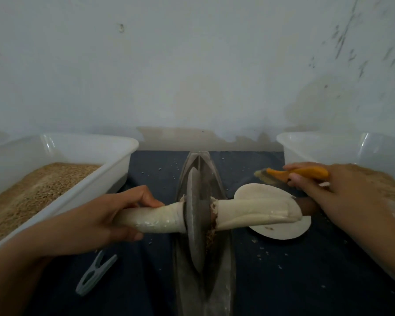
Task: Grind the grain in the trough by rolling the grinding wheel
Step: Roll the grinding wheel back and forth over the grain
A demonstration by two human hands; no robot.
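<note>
A grey metal grinding wheel (195, 215) stands on edge in the long boat-shaped metal trough (226, 270) at the centre. A cloth-wrapped axle (249, 214) runs through the wheel from left to right. My left hand (114, 217) grips the axle's left end. A little brown grain (210, 238) lies in the trough beside the wheel. My right hand (342, 190) is off the axle, to the right, and holds a small brush with an orange handle (306, 172).
A white tub (114, 144) with brown grain stands at the left, another white tub (306, 142) at the right. A white round plate (281, 231) lies under the axle's right end. A grey clip (94, 274) lies on the dark cloth. A wall is close behind.
</note>
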